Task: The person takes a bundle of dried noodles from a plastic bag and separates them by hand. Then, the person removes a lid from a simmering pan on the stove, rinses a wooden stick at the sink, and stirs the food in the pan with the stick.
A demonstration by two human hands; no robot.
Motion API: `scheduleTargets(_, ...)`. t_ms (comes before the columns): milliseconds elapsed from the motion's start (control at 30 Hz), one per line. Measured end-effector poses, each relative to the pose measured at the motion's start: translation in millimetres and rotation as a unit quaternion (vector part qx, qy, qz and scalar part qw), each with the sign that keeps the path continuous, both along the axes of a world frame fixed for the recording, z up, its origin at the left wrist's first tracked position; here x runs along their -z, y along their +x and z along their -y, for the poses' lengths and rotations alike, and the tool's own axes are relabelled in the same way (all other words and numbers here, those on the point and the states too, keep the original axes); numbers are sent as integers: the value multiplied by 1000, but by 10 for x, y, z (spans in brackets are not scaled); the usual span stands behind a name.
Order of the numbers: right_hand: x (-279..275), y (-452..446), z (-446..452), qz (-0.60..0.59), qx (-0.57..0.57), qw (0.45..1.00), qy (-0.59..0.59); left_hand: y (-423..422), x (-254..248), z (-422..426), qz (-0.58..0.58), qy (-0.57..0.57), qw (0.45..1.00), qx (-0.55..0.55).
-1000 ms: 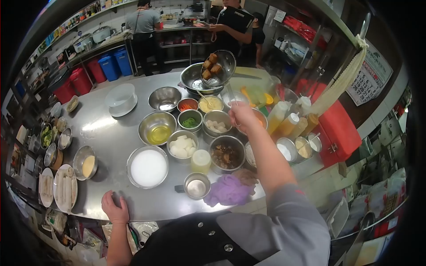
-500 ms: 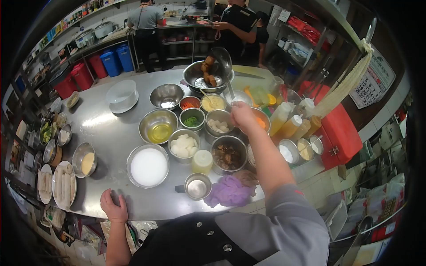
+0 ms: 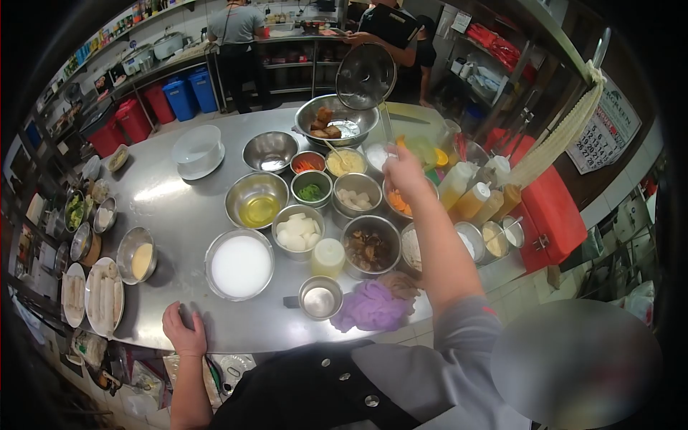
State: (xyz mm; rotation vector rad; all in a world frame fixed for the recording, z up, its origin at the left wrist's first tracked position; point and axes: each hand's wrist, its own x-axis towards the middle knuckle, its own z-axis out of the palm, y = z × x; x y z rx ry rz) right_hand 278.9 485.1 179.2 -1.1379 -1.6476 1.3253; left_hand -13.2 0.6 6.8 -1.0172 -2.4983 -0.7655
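The mesh strainer [image 3: 366,75] stands steeply tilted above the far right rim of the steel bowl [image 3: 360,131], which serves as the reference for all positions. The browned chunks [image 3: 326,132] lie in the left half of the steel bowl. Stage, as judged: the transfer of the chunks appears complete, since none is visible in the mesh; the strainer is not yet set down, and no other ingredient is seen among the chunks. The right hand [image 3: 403,172], to the near right of the steel bowl, is closed around the strainer's handle. The left hand [image 3: 183,328], well apart to the near left, rests at the edge of the worktable [image 3: 179,236] with fingers loosely parted and holds nothing. Directly on the near side of the steel bowl stand containers of orange-red shreds [image 3: 308,164] and a yellow mince [image 3: 348,163]; farther to the near side are chopped greens [image 3: 310,192], pale balls [image 3: 354,200] and white slices [image 3: 298,233]. Squeeze bottles [image 3: 453,185] stand to the near right; no label on them can be read. Well to the right of the steel bowl hangs a calendar [image 3: 609,129]: its heading appears to end in "REEN", and the numerals 26, 27 and 28 are legible. Beyond the steel bowl, a person holds a black folder [image 3: 389,25] bearing marks too small to read.
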Motion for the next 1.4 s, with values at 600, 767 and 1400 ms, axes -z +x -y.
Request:
scheduleTargets(600,176,-8,189,-65,-45,994,-79,-8,-24,34,0,-5,1000,8)
scheduleTargets(767,-274,88,791,-136,-76,983,-97,-81,119,52,-29,15,999,-10)
scheduleTargets(1400,-263,-914,3798,-117,-574,761,-279,922,-21,1357,288,171,941,50)
